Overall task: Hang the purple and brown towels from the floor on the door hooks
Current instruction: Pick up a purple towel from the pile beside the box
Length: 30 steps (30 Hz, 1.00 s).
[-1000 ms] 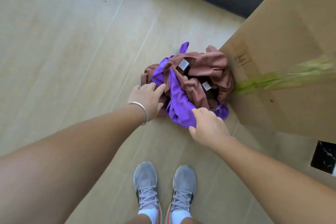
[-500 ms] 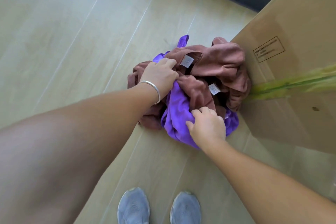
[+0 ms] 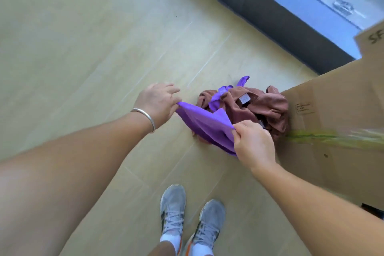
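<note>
A purple towel (image 3: 207, 124) is stretched between my two hands just above the floor. My left hand (image 3: 158, 102), with a silver bangle on its wrist, pinches one corner at the left. My right hand (image 3: 252, 143) grips the opposite edge at the right. The far end of the purple towel is still tangled in the crumpled brown towel (image 3: 261, 108), which lies on the floor against a cardboard box. A white label shows on the brown towel. No door hooks are in view.
A large cardboard box (image 3: 332, 114) stands at the right, with blurred green leaves (image 3: 324, 137) in front of it. A dark window frame (image 3: 270, 16) runs along the back. My two grey shoes (image 3: 191, 214) stand on the light wooden floor (image 3: 83, 48) below the towels.
Both hands have taken hold of the purple towel and pulled it up and apart, out of the pile. The view has risen and pulled back from the towels.
</note>
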### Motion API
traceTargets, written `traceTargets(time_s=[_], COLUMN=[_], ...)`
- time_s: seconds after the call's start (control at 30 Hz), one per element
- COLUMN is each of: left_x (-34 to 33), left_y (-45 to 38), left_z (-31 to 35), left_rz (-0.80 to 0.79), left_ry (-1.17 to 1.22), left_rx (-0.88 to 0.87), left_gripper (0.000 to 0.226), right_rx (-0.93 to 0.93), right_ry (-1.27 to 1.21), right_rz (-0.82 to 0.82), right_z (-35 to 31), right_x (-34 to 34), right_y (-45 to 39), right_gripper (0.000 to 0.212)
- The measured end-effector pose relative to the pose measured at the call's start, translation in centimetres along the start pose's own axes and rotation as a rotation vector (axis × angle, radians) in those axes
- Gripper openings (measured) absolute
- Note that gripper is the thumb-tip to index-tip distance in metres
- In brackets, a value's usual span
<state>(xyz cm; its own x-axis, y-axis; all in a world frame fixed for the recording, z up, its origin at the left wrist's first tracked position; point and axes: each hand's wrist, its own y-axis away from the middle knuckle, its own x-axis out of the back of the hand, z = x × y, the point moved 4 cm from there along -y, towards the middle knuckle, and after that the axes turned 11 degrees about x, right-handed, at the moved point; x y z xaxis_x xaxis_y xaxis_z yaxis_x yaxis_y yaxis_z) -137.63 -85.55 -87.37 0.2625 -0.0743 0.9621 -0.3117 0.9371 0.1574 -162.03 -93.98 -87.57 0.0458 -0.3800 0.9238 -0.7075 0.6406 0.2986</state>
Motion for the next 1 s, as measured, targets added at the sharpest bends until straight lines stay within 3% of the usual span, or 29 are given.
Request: traceTargets(time_s=[0.27, 0.43, 0.63, 0.8, 0.87, 0.9, 1.0], left_x=[16.4, 25.9, 33.4, 31.0, 27.5, 26.0, 18.1], left_y=[9.2, 16.8, 25.8, 33.1, 35.9, 36.4, 39.0], left_z=[-10.7, -17.3, -19.0, -15.0, -12.5, -11.4, -8.2], left_rz=[0.241, 0.371, 0.555, 0.586, 0.532, 0.497, 0.172], left_ry=[-0.04, -0.06, -0.199, -0.218, -0.22, -0.196, -0.149], left_rx=[0.227, 0.462, 0.539, 0.536, 0.539, 0.517, 0.605], left_gripper=[0.011, 0.014, 0.014, 0.027, 0.016, 0.008, 0.032], right_rx=[0.318, 0.571, 0.802, 0.964, 1.003, 0.999, 0.968], right_ry=[-0.038, -0.083, -0.072, 0.015, 0.08, 0.111, 0.259], right_rz=[0.102, 0.153, 0.148, 0.075, -0.016, -0.067, -0.351], right_z=[-16.1, -27.6, -36.4, -36.7, -35.4, -34.3, -30.9], right_x=[11.1, 16.7, 20.4, 17.8, 14.6, 13.2, 6.5], right_y=[-4.7, -6.1, -4.5, -0.3, 2.2, 2.9, 6.7], right_gripper=[0.023, 0.026, 0.026, 0.024, 0.023, 0.024, 0.03])
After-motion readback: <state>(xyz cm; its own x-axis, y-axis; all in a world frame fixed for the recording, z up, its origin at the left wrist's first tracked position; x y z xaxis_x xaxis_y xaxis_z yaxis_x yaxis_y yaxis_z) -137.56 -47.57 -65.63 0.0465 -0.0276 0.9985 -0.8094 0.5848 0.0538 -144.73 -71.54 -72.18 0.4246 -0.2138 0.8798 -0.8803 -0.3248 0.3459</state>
